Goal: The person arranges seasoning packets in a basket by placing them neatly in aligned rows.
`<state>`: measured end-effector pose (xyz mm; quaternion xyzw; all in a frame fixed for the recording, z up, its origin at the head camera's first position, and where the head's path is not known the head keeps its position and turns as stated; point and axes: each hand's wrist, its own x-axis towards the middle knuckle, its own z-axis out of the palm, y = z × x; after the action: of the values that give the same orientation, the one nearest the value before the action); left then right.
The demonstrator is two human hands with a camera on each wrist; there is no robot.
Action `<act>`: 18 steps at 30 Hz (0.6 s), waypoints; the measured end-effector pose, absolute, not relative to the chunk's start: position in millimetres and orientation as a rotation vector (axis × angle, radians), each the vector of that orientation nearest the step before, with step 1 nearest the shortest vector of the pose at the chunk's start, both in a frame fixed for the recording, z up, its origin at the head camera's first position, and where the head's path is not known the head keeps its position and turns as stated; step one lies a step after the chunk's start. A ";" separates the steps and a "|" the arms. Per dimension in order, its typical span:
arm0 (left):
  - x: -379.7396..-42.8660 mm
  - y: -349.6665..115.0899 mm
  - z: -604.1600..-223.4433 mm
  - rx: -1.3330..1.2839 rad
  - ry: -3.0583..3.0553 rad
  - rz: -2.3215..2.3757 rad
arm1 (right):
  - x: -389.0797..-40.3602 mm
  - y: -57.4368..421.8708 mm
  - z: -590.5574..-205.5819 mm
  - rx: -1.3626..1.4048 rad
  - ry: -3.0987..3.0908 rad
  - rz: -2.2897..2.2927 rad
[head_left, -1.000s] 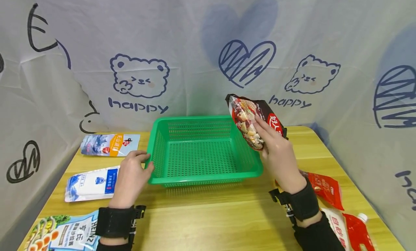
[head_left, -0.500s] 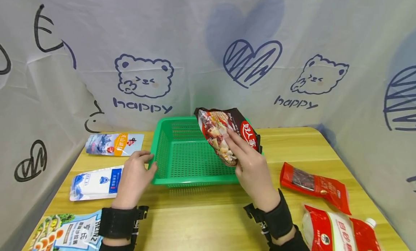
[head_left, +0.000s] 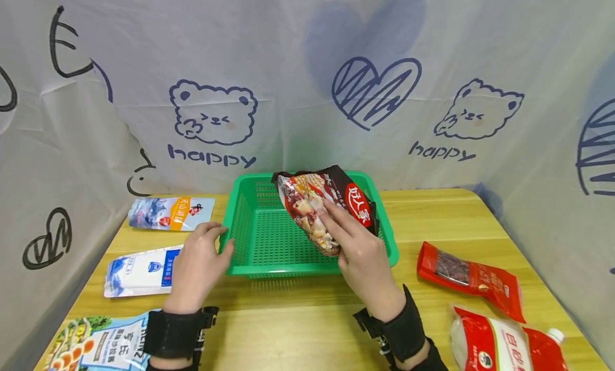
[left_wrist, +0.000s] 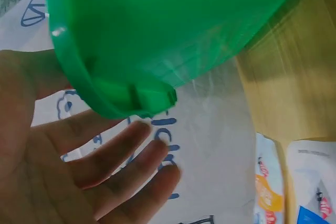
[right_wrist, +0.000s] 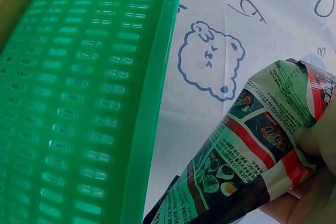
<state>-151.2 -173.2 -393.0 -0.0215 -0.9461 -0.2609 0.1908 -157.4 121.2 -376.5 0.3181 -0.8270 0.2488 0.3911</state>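
Note:
The green plastic basket [head_left: 307, 272] stands mid-table, its slotted side also large in the right wrist view. My left hand [head_left: 199, 267] is at its left rim, thumb and index finger over the edge. In the left wrist view the other fingers [left_wrist: 131, 182] are spread and fairly straight beneath the basket's corner. My right hand [head_left: 362, 256] grips a black and red seasoning packet [head_left: 307, 205], thumb on one face and fingers on the other. The packet is tilted over the right half of the basket; its printed back [right_wrist: 247, 150] shows in the right wrist view.
On the left lie a blue and orange pouch [head_left: 170, 213], a white and blue pouch [head_left: 139, 272] and a Heinz pouch [head_left: 110, 341]. A red packet [head_left: 468, 277] and a red and white sugar bag [head_left: 509, 341] lie on the right. Printed cloth surrounds the table.
My right hand has carried the seasoning packet leftward and lower, from above the basket's right rim to over its inside. The left hand stays at the left rim.

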 end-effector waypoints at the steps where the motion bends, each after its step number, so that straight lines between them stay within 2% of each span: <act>1: -150.9 -172.0 -392.2 -0.063 -2.637 -0.725 | -157.5 121.4 -376.6 0.809 -2.100 0.627; 6: -147.5 -160.1 -381.0 -0.078 -2.512 -0.811 | -157.6 122.7 -376.3 0.820 -2.093 0.613; 18: -142.0 -120.9 -352.6 -0.262 -2.470 -1.438 | -155.4 121.5 -376.0 0.882 -2.064 0.594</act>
<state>-142.0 -120.9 -352.6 -0.0905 -0.8528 -0.4963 0.1354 -155.4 121.5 -376.0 0.3486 -0.8152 0.2348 0.3985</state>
